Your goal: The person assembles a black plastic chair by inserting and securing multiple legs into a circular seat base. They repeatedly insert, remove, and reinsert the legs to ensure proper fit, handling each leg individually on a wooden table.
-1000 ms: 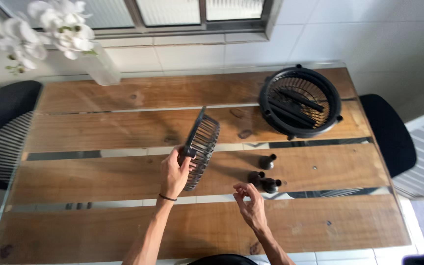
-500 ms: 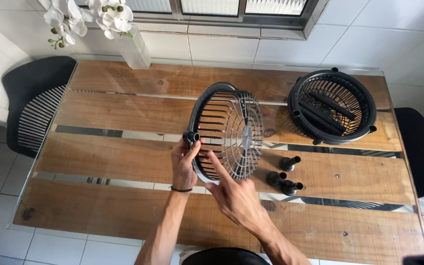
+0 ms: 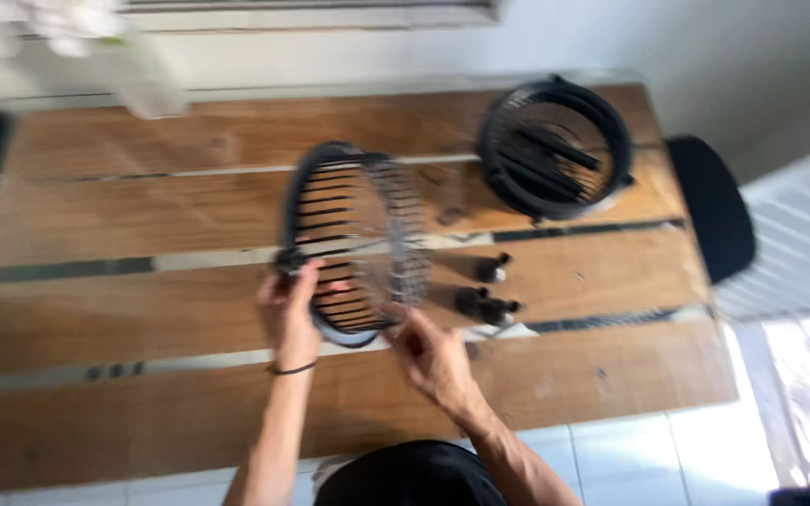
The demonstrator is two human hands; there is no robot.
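Since the frame of half a second ago, the round wire grille [image 3: 353, 245] has been turned further on edge, and the right hand [image 3: 433, 354] has been drawn back from its mesh to its lower rim.

The fingers of the left hand [image 3: 291, 309] are closed around the dark rim of the grille at about 9 o'clock on its ring, beside a small black lug. A thin dark band [image 3: 291, 369] is worn at that wrist. The fingers of the right hand are pinched narrowly at the rim near 5 o'clock; through the blur it cannot be told whether the wire is actually gripped or only touched.

The grille is held tilted above the middle of the wooden worktop [image 3: 142, 309], its bars seen partly edge-on. Just beside it, at 3 o'clock, a few small black parts [image 3: 487, 302] are lying on the boards. Well apart, at 1 o'clock, a second round black grille [image 3: 555, 150] is resting flat on the worktop with dark pieces inside it. A white vase of pale flowers [image 3: 147, 80] is standing at 11 o'clock near the far edge. A black chair [image 3: 712, 206] is set against the worktop's right side.
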